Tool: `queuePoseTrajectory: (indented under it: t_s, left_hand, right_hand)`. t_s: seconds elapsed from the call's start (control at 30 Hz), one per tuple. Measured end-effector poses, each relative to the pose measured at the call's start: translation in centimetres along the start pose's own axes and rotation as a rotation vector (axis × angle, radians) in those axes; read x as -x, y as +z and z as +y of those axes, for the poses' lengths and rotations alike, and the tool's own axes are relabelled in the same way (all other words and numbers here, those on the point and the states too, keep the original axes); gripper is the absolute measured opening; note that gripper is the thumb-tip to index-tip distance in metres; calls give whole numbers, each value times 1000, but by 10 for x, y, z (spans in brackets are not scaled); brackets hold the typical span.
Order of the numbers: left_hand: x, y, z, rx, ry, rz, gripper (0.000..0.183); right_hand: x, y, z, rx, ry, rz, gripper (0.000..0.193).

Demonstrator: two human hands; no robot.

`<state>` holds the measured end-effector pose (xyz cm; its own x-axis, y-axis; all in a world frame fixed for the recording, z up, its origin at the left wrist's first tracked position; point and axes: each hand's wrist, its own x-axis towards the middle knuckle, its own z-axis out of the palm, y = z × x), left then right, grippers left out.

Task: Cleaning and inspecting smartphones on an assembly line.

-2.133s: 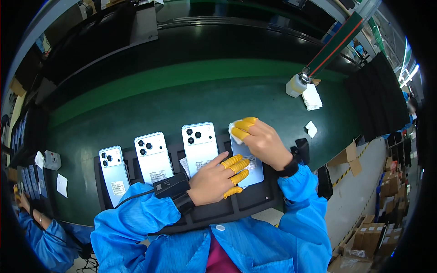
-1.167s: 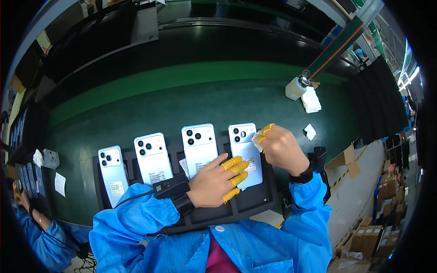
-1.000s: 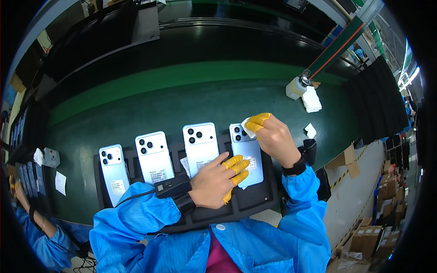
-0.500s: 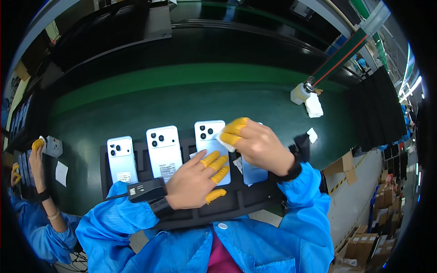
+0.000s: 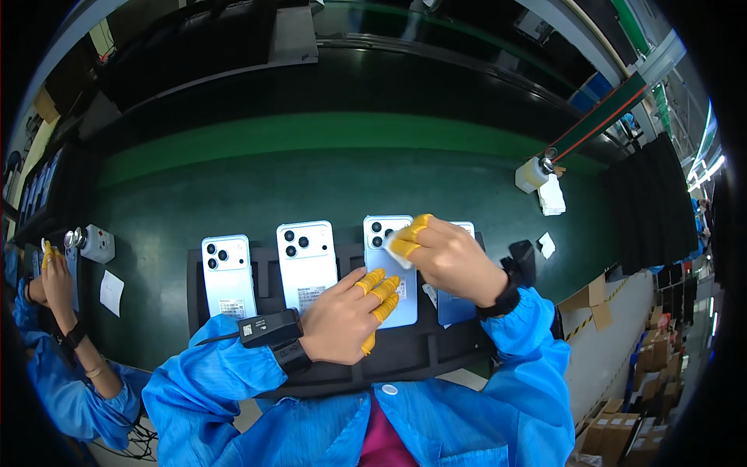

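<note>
My left hand (image 5: 339, 325) lies with its fingers apart on the lower back of a light blue phone (image 5: 402, 310); several of its fingers wear yellow finger cots. Between the yellow-covered fingertips of my right hand (image 5: 461, 263), a white wipe (image 5: 397, 252) is pinched against that phone's upper back, just beside its camera lenses. The phone rests back up in a black foam tray (image 5: 401, 352). To its left are two more light blue phones, one paler (image 5: 308, 268) and one at the end (image 5: 228, 272). Another phone (image 5: 457, 309) sits at the right, partly covered by my right hand.
On the green tabletop (image 5: 327, 183), a bottle (image 5: 532, 175) stands at the right by folded white cloths (image 5: 552, 196) and a white scrap (image 5: 547, 245). At the left are another bottle (image 5: 98, 244), a paper slip (image 5: 111, 293) and a co-worker's hand (image 5: 56, 279). Cardboard boxes (image 5: 612, 430) stand at lower right.
The whole scene has shifted rightward in view. Over the same phone, my right hand with the wipe has moved left toward the camera lenses, and my left hand has slid slightly left.
</note>
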<state>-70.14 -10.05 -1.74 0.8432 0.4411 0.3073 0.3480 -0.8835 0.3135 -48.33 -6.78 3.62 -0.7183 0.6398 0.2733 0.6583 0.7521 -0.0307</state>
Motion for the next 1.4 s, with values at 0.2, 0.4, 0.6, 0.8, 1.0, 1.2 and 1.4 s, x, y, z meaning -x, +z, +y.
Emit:
queuePoseTrajectory:
  t_s: [0.2,0.4,0.6,0.8,1.0,1.2,1.4]
  left_hand:
    - [2,1,-3,60,-30,-64,48]
    - [3,3,1,23,-33,3,53]
    - [-1,4,-1,26,2,40,53]
    - [2,5,0,27,-55,-95,44]
    - [1,12,1,11,-45,-49,48]
    - [6,6,3,-13,-44,16,54]
    - [45,-40,18,-67,-197,-67,48]
  right_hand:
    - [-16,21,-5,-64,-155,57,17]
    - [5,-8,8,35,78,-7,12]
    - [1,21,10,61,190,209,7]
    - [17,6,-27,-30,176,41,12]
    - [8,23,-17,34,90,139,12]
    - [14,-14,-11,191,350,40,12]
    - [-42,-8,-30,-4,82,116,15]
